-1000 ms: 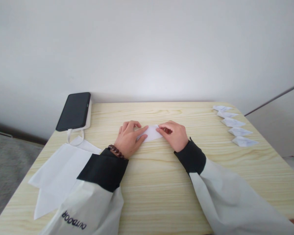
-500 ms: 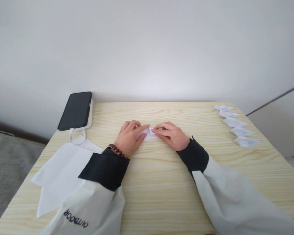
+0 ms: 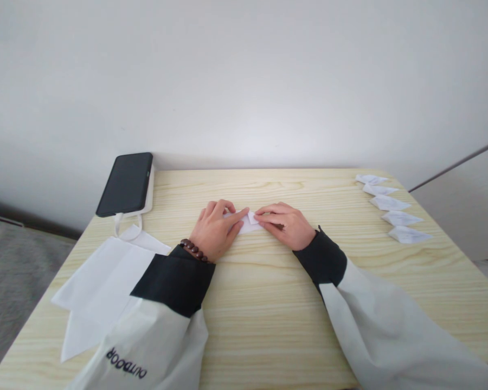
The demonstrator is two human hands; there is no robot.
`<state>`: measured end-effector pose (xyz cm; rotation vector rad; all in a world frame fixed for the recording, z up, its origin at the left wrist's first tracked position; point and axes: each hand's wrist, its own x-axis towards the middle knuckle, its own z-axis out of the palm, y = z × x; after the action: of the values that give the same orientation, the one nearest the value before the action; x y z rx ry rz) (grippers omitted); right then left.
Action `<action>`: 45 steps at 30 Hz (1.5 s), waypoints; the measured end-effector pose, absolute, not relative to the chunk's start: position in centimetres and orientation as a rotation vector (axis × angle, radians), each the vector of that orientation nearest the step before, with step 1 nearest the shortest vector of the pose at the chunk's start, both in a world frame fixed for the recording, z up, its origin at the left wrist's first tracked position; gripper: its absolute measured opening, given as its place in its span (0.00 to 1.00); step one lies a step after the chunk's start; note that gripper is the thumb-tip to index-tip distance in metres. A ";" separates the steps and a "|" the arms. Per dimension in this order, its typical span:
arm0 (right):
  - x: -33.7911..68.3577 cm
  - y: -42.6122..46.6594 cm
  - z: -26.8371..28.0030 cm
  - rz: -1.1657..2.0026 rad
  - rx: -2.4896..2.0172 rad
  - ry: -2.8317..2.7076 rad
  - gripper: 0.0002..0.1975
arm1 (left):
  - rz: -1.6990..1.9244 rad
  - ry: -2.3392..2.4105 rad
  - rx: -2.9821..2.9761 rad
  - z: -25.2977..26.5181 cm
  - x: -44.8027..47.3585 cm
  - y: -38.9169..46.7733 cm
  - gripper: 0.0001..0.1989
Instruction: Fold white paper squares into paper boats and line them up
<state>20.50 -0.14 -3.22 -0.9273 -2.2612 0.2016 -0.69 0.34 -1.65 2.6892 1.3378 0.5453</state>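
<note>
A small folded piece of white paper (image 3: 249, 228) lies on the wooden table between my hands. My left hand (image 3: 214, 227) rests on its left part, the index finger reaching along the top edge and the thumb below, partly covering it. From the other side, my right hand (image 3: 287, 223) pinches a raised corner flap between thumb and fingers. Along the table's right side stands a row of several folded paper boats (image 3: 390, 203), pointed at both ends, apart from my hands.
Loose white sheets (image 3: 106, 281) lie at the left, partly beneath my left sleeve. Behind them a black tablet-like device (image 3: 126, 183) sits on a white box with a white cable (image 3: 130, 230). A wall (image 3: 268, 86) borders the table's (image 3: 268, 325) far edge.
My right fingers have shifted slightly to the right along the flap of the folded paper. My left index finger lies a little lower on it. Everything else looks unchanged.
</note>
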 end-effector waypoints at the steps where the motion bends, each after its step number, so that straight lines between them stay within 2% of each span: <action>1: 20.5 -0.1 -3.2 0.202 -0.923 -2.261 0.11 | 0.543 1.340 2.688 -1.6 -0.7 0.3 0.16; 23: 20.2 -0.3 -3.1 0.181 -0.951 -2.266 0.11 | 0.498 1.379 2.700 -1.4 -0.5 0.1 0.17; 32: 19.5 -0.9 -2.4 0.093 -1.074 -2.365 0.10 | 0.480 1.611 2.674 -0.9 0.3 -0.6 0.15; 38: 19.0 -1.3 -2.5 0.038 -1.128 -2.381 0.14 | 0.452 1.684 2.656 -0.8 0.5 -0.8 0.15; 45: 19.4 -1.7 -2.4 0.067 -1.166 -2.317 0.14 | 0.449 1.742 2.638 -0.9 0.7 -0.9 0.15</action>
<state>19.40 -1.66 -2.37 -1.1656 -2.3175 0.0675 0.65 -0.87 -0.87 2.6376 1.7423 0.4488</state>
